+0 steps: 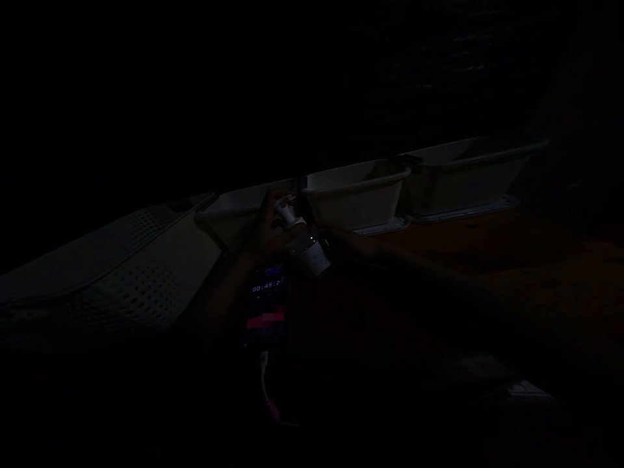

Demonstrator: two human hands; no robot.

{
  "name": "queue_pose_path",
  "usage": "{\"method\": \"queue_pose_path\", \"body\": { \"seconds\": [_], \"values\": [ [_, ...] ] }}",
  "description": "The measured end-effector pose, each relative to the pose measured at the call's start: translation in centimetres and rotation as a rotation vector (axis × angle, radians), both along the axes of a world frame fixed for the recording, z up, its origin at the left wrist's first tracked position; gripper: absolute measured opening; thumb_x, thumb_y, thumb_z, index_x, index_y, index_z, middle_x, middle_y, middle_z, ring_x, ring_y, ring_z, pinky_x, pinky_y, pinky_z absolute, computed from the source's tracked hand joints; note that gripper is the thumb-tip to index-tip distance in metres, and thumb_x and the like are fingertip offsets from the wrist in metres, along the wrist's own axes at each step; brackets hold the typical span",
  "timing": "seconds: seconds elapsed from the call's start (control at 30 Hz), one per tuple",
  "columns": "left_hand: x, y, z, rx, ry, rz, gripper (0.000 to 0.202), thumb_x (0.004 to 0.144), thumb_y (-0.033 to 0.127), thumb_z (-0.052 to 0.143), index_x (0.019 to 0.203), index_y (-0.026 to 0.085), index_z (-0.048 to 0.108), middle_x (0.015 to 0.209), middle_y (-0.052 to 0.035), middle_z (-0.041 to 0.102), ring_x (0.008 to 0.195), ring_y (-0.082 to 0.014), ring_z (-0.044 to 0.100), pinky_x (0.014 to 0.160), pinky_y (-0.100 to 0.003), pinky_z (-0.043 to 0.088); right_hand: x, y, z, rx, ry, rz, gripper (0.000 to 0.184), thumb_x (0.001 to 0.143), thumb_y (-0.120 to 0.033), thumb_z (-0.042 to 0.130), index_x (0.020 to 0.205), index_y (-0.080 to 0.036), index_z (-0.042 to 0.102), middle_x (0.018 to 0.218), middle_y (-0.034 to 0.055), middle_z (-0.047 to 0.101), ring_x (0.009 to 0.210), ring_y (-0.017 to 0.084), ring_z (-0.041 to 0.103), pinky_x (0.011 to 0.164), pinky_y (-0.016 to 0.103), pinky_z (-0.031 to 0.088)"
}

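The scene is very dark; the phone (273,302) serves as reference. The bottle (314,253), clear with a white pump top and a pale label, is just beyond the phone and to its right. It is tilted, pump toward the upper left, base toward the lower right. The left hand (269,227), just beyond the phone, has its fingers curled around the pump and neck, holding the bottle. The right hand (353,242) is to the right of the phone, near the bottle's lower part; whether its fingers touch the bottle cannot be told.

The phone's lit screen shows a timer reading 00:49 and a red patch. A white cable (264,374) runs from its near end. Left of the phone is a basket (151,292) with holes in its wall. Beyond the phone, from left to right, are three tubs (358,205). To its right is the brown table (502,250).
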State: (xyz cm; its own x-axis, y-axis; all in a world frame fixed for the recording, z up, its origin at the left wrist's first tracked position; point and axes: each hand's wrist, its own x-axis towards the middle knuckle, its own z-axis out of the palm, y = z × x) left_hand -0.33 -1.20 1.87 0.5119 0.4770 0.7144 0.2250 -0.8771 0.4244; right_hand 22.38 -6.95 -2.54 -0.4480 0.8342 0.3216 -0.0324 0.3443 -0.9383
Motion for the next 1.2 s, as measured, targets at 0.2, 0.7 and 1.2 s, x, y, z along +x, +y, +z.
{"method": "queue_pose_path", "body": {
  "seconds": [0.2, 0.7, 1.2],
  "values": [
    [-0.1, 0.3, -0.1, -0.002, -0.026, -0.031, 0.067, 0.080, 0.050, 0.080, 0.135, 0.034, 0.046, 0.136, -0.0076, 0.060, 0.113, -0.0268, 0.067, 0.078, -0.035, 0.058, -0.5, -1.0, 0.2, -0.136, 0.104, 0.084, 0.045, 0.098, -0.051, 0.066, 0.133, -0.022, 0.066, 0.144, 0.0101, 0.068, 0.134, 0.032, 0.062, 0.117, 0.054, 0.048],
    [0.0, 0.0, 0.1, -0.013, -0.007, 0.000, 0.067, 0.080, 0.054, 0.079, 0.131, 0.029, 0.044, 0.125, -0.0092, 0.063, 0.102, -0.0253, 0.070, 0.074, -0.034, 0.057, -0.1, -1.8, 0.6, -0.011, -0.182, 0.180, 0.101, 0.085, -0.035, 0.083, 0.163, -0.016, 0.022, 0.152, 0.0216, 0.054, 0.138, 0.034, 0.058, 0.115, 0.057, 0.049],
    [-0.2, 0.7, -0.2, -0.032, -0.012, 0.015, 0.069, 0.079, 0.060, 0.080, 0.129, 0.031, 0.041, 0.127, -0.0091, 0.062, 0.103, -0.0249, 0.070, 0.074, -0.035, 0.058, -0.4, -1.3, 0.0, 0.062, -0.190, 0.152, 0.098, 0.080, -0.036, 0.088, 0.158, -0.016, 0.032, 0.149, 0.0231, 0.058, 0.134, 0.037, 0.064, 0.111, 0.060, 0.053]
  ]
}}
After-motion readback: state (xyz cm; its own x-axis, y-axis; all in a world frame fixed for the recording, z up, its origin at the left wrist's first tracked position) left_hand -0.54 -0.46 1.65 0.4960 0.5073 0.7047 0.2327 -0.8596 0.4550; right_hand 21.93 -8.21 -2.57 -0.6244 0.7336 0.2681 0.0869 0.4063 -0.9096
